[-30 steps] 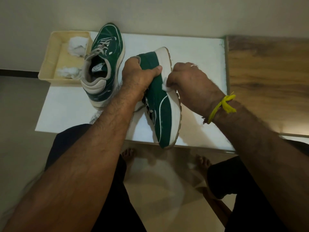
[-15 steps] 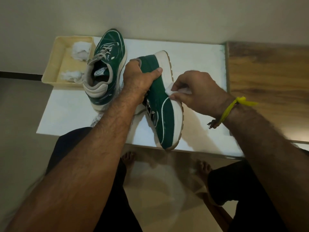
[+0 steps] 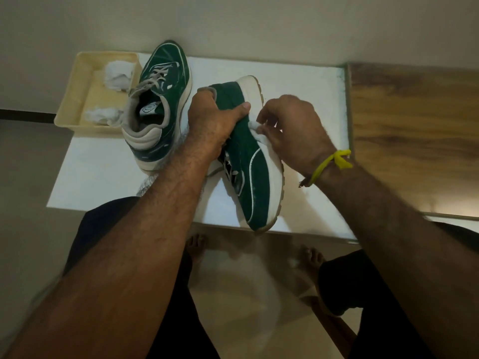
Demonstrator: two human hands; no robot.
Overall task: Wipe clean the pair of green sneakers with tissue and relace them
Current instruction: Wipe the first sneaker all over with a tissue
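A green sneaker (image 3: 252, 174) with a cream sole lies tipped on its side on the white table (image 3: 108, 182), toe toward me. My left hand (image 3: 212, 117) grips its heel end, thumb across the green upper. My right hand (image 3: 290, 128) pinches a white tissue (image 3: 255, 126) against the sneaker's side where upper meets sole. The second green sneaker (image 3: 160, 99) stands upright at the back left, grey laces in place, opening facing up.
A cream tray (image 3: 75, 99) at the table's back left holds two crumpled tissues (image 3: 118, 75). A wooden surface (image 3: 414, 136) adjoins the table on the right. Crinkled clear plastic (image 3: 145, 186) shows under my left forearm. My bare feet stand on the floor below.
My right hand has slid the tissue back up along the sneaker's side toward the heel, closer to my left thumb. The left hand keeps its grip.
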